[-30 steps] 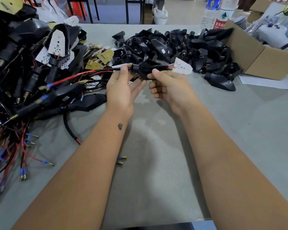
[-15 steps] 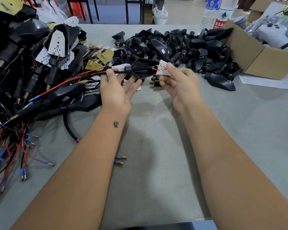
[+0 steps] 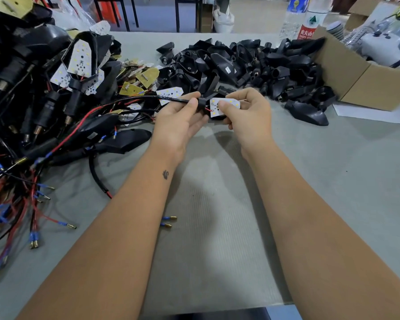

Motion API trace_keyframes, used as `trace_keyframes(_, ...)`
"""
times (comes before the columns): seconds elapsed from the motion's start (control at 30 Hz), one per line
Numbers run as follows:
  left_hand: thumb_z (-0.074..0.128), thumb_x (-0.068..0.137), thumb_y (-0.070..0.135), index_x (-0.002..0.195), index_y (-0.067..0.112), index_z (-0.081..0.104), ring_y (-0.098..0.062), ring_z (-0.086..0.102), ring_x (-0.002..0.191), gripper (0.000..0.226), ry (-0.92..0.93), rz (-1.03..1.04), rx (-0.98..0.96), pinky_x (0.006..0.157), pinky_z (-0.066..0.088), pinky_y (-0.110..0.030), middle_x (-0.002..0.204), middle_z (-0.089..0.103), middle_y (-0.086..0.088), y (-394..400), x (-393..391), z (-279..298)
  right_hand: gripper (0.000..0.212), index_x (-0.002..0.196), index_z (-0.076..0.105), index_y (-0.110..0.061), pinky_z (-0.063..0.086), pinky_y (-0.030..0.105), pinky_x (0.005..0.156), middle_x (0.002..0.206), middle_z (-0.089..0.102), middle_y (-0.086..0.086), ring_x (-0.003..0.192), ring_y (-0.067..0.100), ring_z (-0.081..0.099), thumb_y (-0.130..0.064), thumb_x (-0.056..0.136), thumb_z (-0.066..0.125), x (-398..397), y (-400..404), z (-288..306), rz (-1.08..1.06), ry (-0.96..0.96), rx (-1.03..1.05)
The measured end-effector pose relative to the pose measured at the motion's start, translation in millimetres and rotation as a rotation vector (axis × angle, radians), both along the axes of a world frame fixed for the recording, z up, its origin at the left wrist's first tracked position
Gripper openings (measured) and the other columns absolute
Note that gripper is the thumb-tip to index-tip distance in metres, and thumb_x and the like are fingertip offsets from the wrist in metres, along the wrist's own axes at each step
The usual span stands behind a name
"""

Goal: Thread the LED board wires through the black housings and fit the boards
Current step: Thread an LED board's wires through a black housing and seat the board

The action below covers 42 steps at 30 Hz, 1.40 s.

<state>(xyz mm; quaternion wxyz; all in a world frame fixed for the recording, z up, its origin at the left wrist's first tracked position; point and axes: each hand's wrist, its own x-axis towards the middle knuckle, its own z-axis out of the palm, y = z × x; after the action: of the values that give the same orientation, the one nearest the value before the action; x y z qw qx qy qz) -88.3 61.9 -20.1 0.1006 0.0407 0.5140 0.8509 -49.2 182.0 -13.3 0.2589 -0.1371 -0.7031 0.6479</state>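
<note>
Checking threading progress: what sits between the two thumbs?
In the head view, the black housing's neck with a short red wire, between left hand and right hand.

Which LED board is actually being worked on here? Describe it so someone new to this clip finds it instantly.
Start at the heap of empty black housings at the far middle of the table. Just in front of it, the right hand pinches a white LED board, thumb on its face. Unlike the loose boards to the left, its red wire runs into the housing stem that the left hand holds.

Black housing mostly hidden btwn hands; LED board part covered by thumb. Wire pile cut off at left edge.
</note>
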Motion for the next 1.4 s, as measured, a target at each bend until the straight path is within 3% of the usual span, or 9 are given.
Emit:
trace_keyframes(0.17,0.046,0.103,0.012,0.098,0.013,0.062,-0.017,0.069,0.085,0.017,0.027,0.003,-0.043,0.076,0.059,-0.026,0.096,0.068,-0.006,2,1,1,0.017,0.079,0.056,-0.017,0.042,0.016,0.05,0.077,0.064,0.005,0.054,0.009,0.056,-0.007,0.087,0.068,-2,1,-2,-0.024,0.012,-0.099)
trace_keyframes(0.37,0.045,0.104,0.018,0.094,0.019,0.061,-0.011,0.071,0.072,0.02,0.076,0.08,-0.104,0.066,0.057,-0.023,0.09,0.07,0.002,1,1,2,0.035,0.093,0.05,-0.023,0.041,0.017,0.073,0.1,0.051,-0.003,0.083,0.008,0.051,-0.027,0.075,0.08,-6,4,-7,-0.147,-0.077,0.288)
trace_keyframes(0.53,0.042,0.105,0.023,0.089,0.022,0.063,-0.017,0.068,0.082,0.026,0.137,0.128,-0.213,0.076,0.056,-0.034,0.085,0.069,0.002,-5,-1,4,0.024,0.091,0.068,-0.014,0.045,0.023,0.069,0.079,0.063,0.0,0.072,0.011,0.056,-0.032,0.079,0.078,-2,7,-1,0.191,-0.155,0.214)
trace_keyframes(0.7,0.047,0.101,0.021,0.079,0.019,0.065,-0.013,0.065,0.072,0.028,0.224,-0.113,-0.313,0.065,0.053,-0.028,0.077,0.068,0.002,-8,4,11,0.054,0.078,0.073,-0.018,0.043,0.035,0.075,0.078,0.063,0.005,0.076,0.023,0.055,-0.064,0.088,0.046,-2,9,5,0.38,-0.173,-0.221)
trace_keyframes(0.83,0.052,0.093,0.026,0.076,0.016,0.072,-0.026,0.059,0.085,0.028,0.323,-0.34,-0.514,0.085,0.046,-0.04,0.085,0.068,-0.009,-2,14,6,0.045,0.096,0.073,-0.006,0.045,0.044,0.082,0.088,0.061,0.015,0.082,0.03,0.053,-0.046,0.094,0.052,-1,8,2,0.379,-0.137,-0.254)
trace_keyframes(0.93,0.055,0.095,0.027,0.091,-0.014,0.058,-0.023,0.052,0.081,0.041,0.375,-0.386,-0.665,0.081,0.04,-0.038,0.085,0.058,-0.015,3,21,6,0.025,0.089,0.07,-0.004,0.048,0.025,0.06,0.063,0.058,0.001,0.06,0.016,0.056,-0.02,0.098,0.054,1,5,3,0.375,-0.043,-0.193)
trace_keyframes(1.23,0.058,0.091,0.026,0.057,-0.002,0.046,-0.013,0.029,0.049,0.045,0.551,-0.279,-0.958,0.051,0.024,-0.03,0.049,0.034,-0.002,0,22,4,0.026,0.079,0.062,-0.008,0.037,0.026,0.047,0.055,0.05,0.003,0.042,0.01,0.041,-0.015,0.1,0.048,-5,5,-4,0.193,-0.124,0.16)
trace_keyframes(1.33,0.056,0.082,0.033,0.059,-0.001,0.057,-0.009,0.035,0.044,0.041,0.59,-0.141,-0.959,0.048,0.029,-0.024,0.045,0.043,0.004,-4,19,2,0.025,0.082,0.06,-0.007,0.037,0.026,0.046,0.051,0.049,0.001,0.042,0.01,0.04,-0.015,0.101,0.046,-5,4,-2,0.195,-0.124,0.185)
trace_keyframes(1.4,0.053,0.088,0.03,0.073,0.004,0.067,-0.007,0.045,0.049,0.033,0.457,0.003,-0.792,0.056,0.038,-0.023,0.051,0.051,0.01,-4,13,3,0.027,0.081,0.059,-0.005,0.034,0.022,0.042,0.045,0.046,0.001,0.037,0.009,0.037,-0.014,0.102,0.043,-3,3,-1,0.258,-0.119,0.191)
